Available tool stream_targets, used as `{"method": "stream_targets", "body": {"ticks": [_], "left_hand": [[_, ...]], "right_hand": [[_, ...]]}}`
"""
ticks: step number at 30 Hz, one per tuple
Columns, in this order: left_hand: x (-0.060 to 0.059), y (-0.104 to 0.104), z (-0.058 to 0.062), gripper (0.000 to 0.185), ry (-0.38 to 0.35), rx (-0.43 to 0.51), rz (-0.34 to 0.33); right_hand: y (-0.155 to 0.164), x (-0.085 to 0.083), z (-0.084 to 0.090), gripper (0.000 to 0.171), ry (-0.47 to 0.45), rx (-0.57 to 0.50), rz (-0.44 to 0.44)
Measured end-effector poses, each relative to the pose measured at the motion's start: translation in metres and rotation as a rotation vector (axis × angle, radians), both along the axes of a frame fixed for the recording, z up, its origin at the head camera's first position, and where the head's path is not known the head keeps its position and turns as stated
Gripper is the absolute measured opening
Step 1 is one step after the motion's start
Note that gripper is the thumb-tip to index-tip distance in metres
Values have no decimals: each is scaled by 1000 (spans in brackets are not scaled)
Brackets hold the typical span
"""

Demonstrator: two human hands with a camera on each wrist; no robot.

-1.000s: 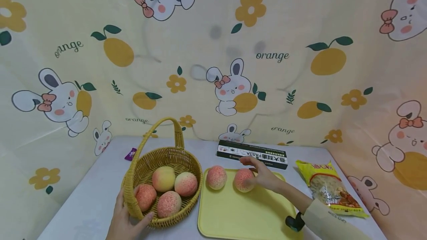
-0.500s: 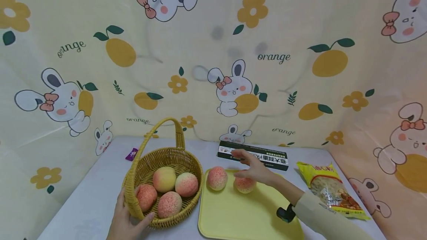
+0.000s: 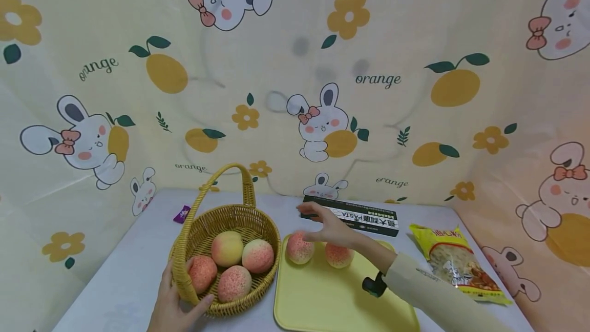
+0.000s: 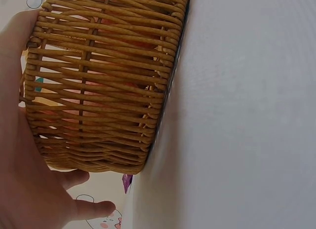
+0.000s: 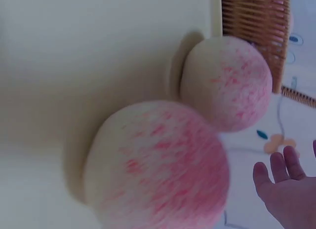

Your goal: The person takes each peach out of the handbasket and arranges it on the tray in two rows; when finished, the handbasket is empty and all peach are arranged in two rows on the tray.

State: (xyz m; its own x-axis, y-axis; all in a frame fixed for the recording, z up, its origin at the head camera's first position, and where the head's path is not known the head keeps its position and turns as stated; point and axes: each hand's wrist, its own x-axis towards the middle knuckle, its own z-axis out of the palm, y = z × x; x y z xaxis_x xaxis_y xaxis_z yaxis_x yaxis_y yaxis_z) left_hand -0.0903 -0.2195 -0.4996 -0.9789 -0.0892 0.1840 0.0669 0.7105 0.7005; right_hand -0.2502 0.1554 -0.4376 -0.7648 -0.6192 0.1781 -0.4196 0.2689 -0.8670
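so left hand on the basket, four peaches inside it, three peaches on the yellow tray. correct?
Not three. The head view shows two peaches on the yellow tray. The rest stands: left hand on the basket, four peaches inside.

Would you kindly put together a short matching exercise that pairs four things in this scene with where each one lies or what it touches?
Things:
1. wicker basket
2. yellow tray
3. pasta box
4. snack bag

Places:
A. at the table's right edge
B. held at its near side by the left hand
C. along the back wall, behind the tray
D. under two peaches, below the open right hand

Pairs: 1-B, 2-D, 3-C, 4-A
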Motion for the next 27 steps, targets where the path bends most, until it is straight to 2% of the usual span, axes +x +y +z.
{"method": "stream_targets", "body": {"ticks": [6, 13, 18, 27], "left_hand": [[1, 0, 0, 91, 5, -7, 2], [1, 0, 0, 89, 39, 7, -3], [2, 0, 0, 89, 36, 10, -5], [1, 0, 1, 89, 38, 7, -10]], "right_hand": [[-21, -1, 3, 66, 23, 20, 66], [-43, 2, 4, 65, 1, 31, 106], [-58, 2, 7, 66, 18, 47, 128], [-77, 1, 10, 66, -7, 28, 204]]}}
